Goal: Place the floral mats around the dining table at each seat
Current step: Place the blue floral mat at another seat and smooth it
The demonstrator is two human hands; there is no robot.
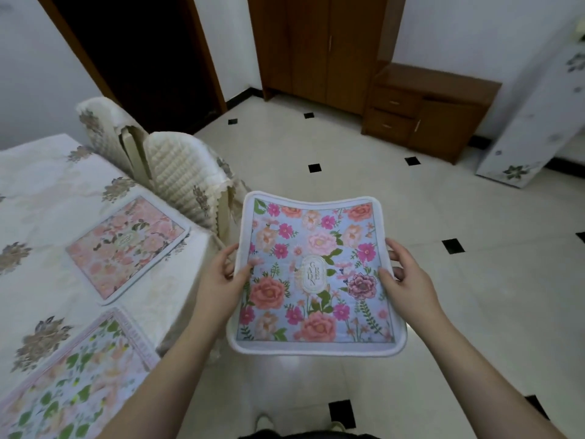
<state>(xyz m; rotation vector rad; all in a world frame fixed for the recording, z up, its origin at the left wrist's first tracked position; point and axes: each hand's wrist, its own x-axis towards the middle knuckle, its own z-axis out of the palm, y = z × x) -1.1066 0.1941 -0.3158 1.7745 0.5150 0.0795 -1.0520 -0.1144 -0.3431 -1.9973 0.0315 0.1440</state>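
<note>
Both hands, left hand (221,277) and right hand (408,277), are gripping the blue floral mat (316,274) by its side edges. It's hanging over the floor; the dining table (47,191) is lying left, nearer the left hand.

Dining table (47,191) at left, draped in cream cloth with grey-brown flower print. Two mats flat on it, both left of the left-hand fingers (229,258): pink floral mat (126,248) level with those fingers, near the table corner; green-leaf mat (72,384) below them, at the near edge, partly cut off by frame. Mats close together, not touching. Tiled floor (348,147) beyond and beneath all fingertips, cream with small black diamonds; wooden cabinet (424,112) and two quilt-covered chairs (177,175) standing on it.
</note>
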